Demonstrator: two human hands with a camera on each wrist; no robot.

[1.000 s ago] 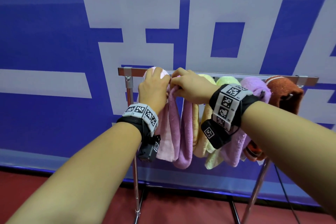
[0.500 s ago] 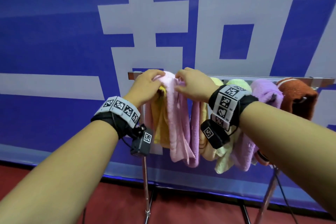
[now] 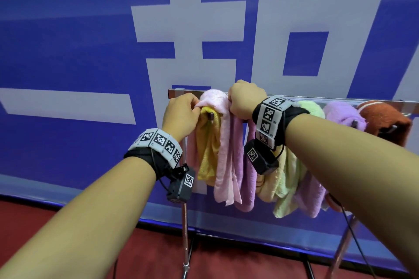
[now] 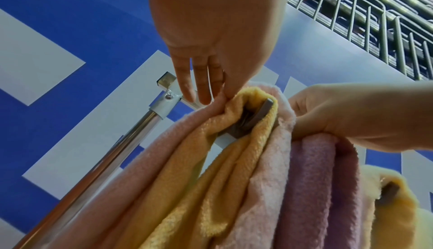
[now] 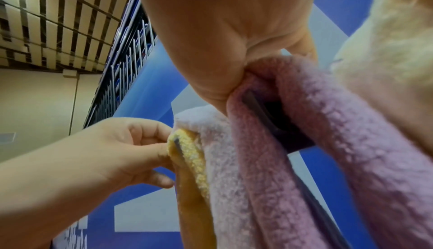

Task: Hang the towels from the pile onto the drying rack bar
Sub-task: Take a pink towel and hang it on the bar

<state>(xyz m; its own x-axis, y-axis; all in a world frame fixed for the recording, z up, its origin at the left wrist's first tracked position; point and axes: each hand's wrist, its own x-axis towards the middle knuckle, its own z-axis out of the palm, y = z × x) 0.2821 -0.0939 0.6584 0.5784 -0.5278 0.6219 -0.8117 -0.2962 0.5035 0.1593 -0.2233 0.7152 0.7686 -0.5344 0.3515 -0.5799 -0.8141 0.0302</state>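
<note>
Spread pink towel [image 3: 215,102] leftward along bar [image 3: 340,100], exposing yellow towel [image 3: 209,142]; left hand [image 3: 181,115] pinching edge, right hand [image 3: 246,99] gripping fold. Nearly hung.

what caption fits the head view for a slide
Both hands, left hand and right hand, arrange a pink towel on the crowded rack bar.

Rack bar [image 3: 340,100] carries several coloured towels [image 3: 226,147].
</note>
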